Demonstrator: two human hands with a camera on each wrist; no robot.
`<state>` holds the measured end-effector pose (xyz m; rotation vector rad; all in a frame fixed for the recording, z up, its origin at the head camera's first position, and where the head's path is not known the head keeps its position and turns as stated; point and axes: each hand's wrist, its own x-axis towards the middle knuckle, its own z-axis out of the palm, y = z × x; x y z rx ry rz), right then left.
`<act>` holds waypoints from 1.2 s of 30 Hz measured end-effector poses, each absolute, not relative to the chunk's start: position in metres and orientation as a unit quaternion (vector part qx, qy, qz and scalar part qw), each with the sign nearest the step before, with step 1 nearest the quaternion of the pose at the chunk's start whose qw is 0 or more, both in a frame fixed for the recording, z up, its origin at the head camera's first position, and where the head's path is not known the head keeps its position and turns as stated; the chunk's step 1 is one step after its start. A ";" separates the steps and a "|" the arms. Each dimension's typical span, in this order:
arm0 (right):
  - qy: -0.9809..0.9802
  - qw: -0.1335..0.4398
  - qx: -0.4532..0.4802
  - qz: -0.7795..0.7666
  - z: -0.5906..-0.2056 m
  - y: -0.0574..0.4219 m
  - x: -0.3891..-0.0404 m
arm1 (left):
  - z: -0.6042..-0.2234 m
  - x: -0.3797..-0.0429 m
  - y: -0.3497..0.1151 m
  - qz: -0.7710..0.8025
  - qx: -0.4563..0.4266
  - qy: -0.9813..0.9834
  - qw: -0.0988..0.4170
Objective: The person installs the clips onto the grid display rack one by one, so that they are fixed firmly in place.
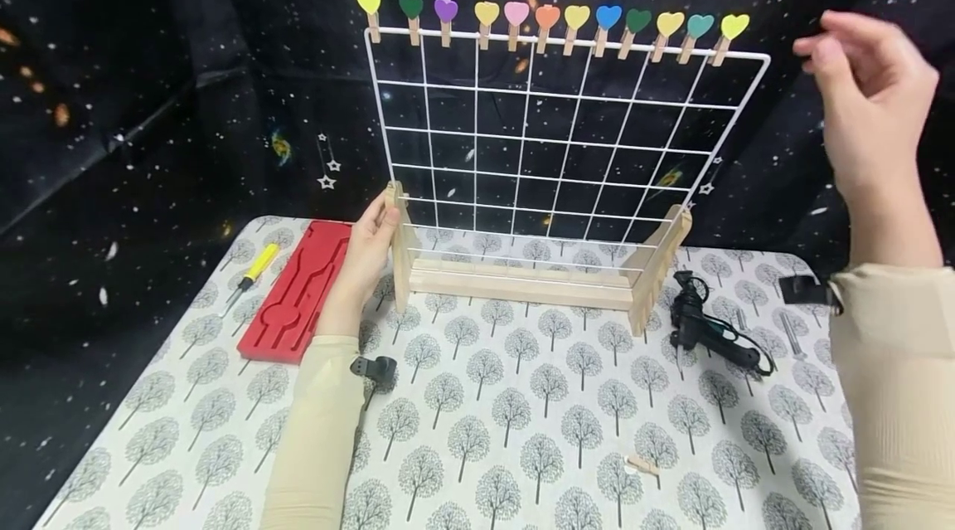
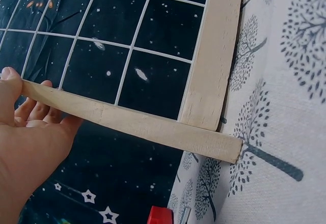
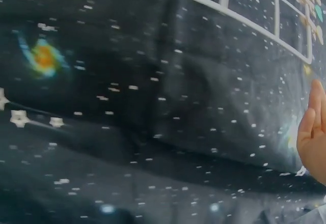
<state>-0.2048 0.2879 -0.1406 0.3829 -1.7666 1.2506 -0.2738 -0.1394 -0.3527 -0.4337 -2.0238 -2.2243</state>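
A white wire grid [image 1: 501, 153] stands upright in a light wooden stand [image 1: 522, 285]. Along its top wire sits a row of several small wooden clothespins with heart-shaped heads, among them a blue one [image 1: 608, 20] and a pink one [image 1: 516, 16]. My left hand [image 1: 367, 248] grips the stand's left side post [image 2: 122, 119], thumb on one side and fingers on the other. Beyond the grid's upper right corner, my right hand [image 1: 876, 90] is raised in the air, fingers loosely bent and holding nothing.
On the tree-print tablecloth, a loose clothespin [image 1: 642, 464] lies near the front. A black corded tool [image 1: 712, 335] is right of the stand. Leftward lie a red moulded tray [image 1: 287, 306] and a yellow-handled screwdriver [image 1: 259, 263]. A dark star-print cloth [image 1: 186, 99] hangs behind.
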 end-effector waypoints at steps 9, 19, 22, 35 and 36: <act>-0.822 0.313 0.152 0.451 -0.244 0.295 -0.162 | -0.349 -0.270 -0.136 -0.714 -0.133 -0.684 0.061; -0.922 0.125 0.236 0.279 -0.343 0.292 -0.108 | -0.356 -0.277 -0.139 -0.703 -0.132 -0.695 0.067; -0.916 0.062 0.285 0.277 -0.363 0.288 -0.088 | -0.360 -0.282 -0.140 -0.696 -0.133 -0.702 0.068; -0.940 -0.072 0.285 0.172 -0.392 0.262 -0.047 | -0.352 -0.273 -0.139 -0.694 -0.123 -0.707 0.060; -0.936 -0.073 0.295 0.180 -0.393 0.261 -0.047 | -0.352 -0.271 -0.138 -0.694 -0.122 -0.707 0.058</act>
